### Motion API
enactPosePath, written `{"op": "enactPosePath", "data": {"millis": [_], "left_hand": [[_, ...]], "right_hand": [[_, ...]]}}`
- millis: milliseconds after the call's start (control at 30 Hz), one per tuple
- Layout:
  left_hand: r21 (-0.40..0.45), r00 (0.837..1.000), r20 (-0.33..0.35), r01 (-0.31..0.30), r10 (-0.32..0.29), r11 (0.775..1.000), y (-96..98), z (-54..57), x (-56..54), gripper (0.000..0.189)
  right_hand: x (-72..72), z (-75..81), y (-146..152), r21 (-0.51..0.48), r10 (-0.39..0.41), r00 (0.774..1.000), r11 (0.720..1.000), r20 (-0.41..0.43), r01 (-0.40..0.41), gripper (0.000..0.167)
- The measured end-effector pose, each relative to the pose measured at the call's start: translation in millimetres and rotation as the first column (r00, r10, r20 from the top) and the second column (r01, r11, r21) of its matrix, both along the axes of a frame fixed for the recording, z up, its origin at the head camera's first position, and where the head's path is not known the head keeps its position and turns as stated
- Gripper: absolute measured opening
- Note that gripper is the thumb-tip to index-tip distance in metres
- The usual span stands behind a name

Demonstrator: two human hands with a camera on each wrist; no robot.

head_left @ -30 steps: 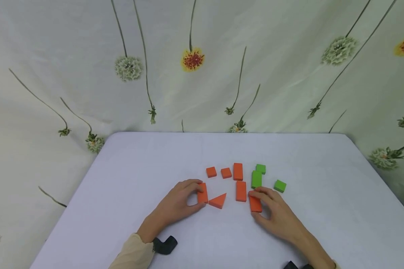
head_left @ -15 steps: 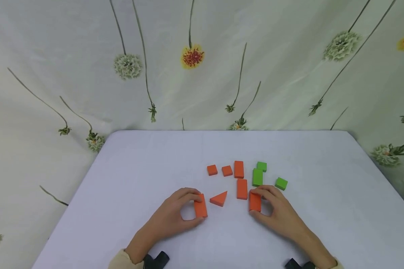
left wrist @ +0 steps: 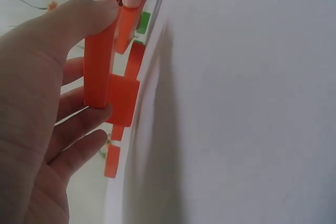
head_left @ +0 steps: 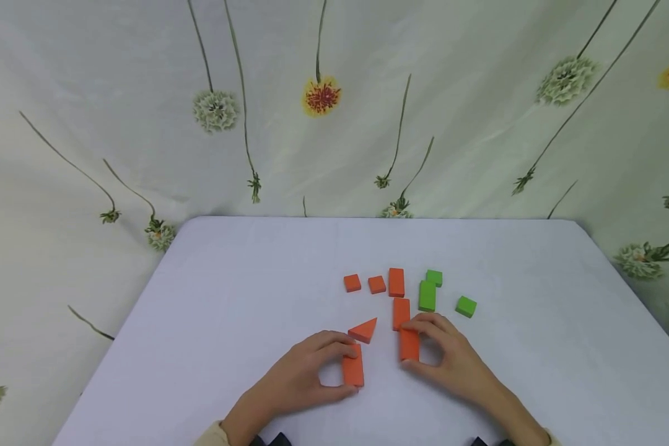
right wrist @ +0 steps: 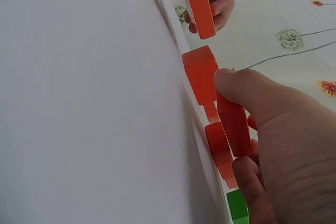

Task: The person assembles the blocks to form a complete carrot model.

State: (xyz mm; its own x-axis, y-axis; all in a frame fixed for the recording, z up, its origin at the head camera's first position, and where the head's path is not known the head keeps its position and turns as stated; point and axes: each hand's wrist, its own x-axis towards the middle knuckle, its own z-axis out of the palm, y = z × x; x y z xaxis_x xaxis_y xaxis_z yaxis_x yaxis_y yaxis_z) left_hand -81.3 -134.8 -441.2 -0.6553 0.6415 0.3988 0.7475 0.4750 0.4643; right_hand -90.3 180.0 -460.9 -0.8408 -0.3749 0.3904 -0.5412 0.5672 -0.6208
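1. Head view (12 o'clock = far edge of the white tbl): my L hand is grasping the L red block, thumb at its near end, fingers at its far end. L wrist view agrees: pinched end to end. Clearance off tbl: can't tell.
2. My R hand is grasping the R red block likewise, thumb near, fingers far; R wrist view confirms. Pos.: btwn 2 and 3 o'clock of the L red block, apart from it.
3. Red triangle: btwn 12 and 1 o'clock of the L red block, just beside; tip toward approx. 2 o'clock.
4. Near red block: btwn 11 and 12 o'clock of the R red block, v. close; my fingers obscure contact. Far red block: abt 12 o'clock of that, just beside.
5. Inner red cube and outer red cube: in line at 9 o'clock of the far red block, gaps btwn.
6. Green block: approx. 2 o'clock of the near red block. Green cube adj. at its 1 o'clock; second green cube apart, just past 3 o'clock.
7. Floral cloth at 12 o'clock, beyond tbl.
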Motion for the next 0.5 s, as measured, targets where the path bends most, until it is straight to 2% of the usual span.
{"op": "enactPosePath", "data": {"millis": [167, 267, 500], "left_hand": [[0.008, 0.995, 0.043, 0.085, -0.086, 0.996, 15.5, -3.1, 3.5, 0.04], [0.004, 0.992, 0.032, 0.118, -0.118, 0.993, 24.0, -5.9, 3.7, 0.04], [0.002, 0.996, 0.018, 0.085, -0.085, 0.996, 28.3, -11.8, 1.1, 0.041]], "right_hand": [[0.3, -1.8, -4.7, -0.014, 0.033, 0.999, 0.999, -0.015, -0.033, 0.057], [1.2, -2.1, -5.4, -0.012, 0.041, 0.999, 0.999, -0.006, -0.041, 0.057], [4.4, -1.2, -8.5, -0.003, 0.08, 0.997, 0.997, 0.017, -0.08, 0.057]]}}
